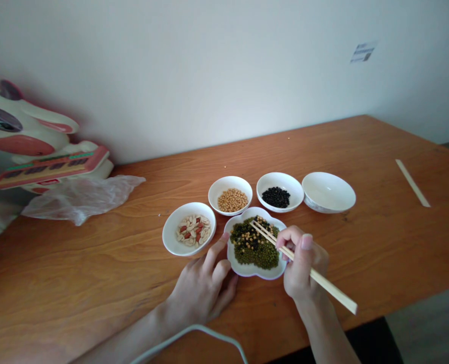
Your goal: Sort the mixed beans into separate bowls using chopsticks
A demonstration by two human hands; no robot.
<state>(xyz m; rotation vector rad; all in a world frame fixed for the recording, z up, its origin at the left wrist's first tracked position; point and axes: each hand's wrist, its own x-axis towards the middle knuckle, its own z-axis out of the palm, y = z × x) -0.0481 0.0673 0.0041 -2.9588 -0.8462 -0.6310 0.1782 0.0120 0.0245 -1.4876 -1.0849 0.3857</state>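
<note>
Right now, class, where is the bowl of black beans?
In the head view, the bowl of black beans is right of centre, beyond the flower-shaped dish, between the bowl of yellow beans on its left and another white bowl on its right.

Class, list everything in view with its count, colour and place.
Wooden table: 1, brown, foreground.
Wall: 1, whitish, behind.
Scalloped purple-rimmed dish: 1, white, table centre.
Mixed beans: many, green, black, tan, dish.
Round bowls: 4, white, dish's left and far sides.
Shelled peanuts: many, pale, red-brown, leftmost bowl.
Round beans: many, tan, second bowl.
Oval beans: many, black, third bowl.
Wooden chopsticks: 1 pair, pale, tips over dish.
Narrow strip: 1, cream, table's right.
Crumpled plastic bag: 1, clear, table's left.
Cow-like keyboard toy: 1, white, pink, far left.
Printed label: 1, white, wall's right.
Thin cable: 1, pale, bottom edge.
Unclear shape: 1, black, bottom right.
Left hand: 1, bare, dish's left rim.
Right hand: 1, bare, holding chopsticks.
</note>
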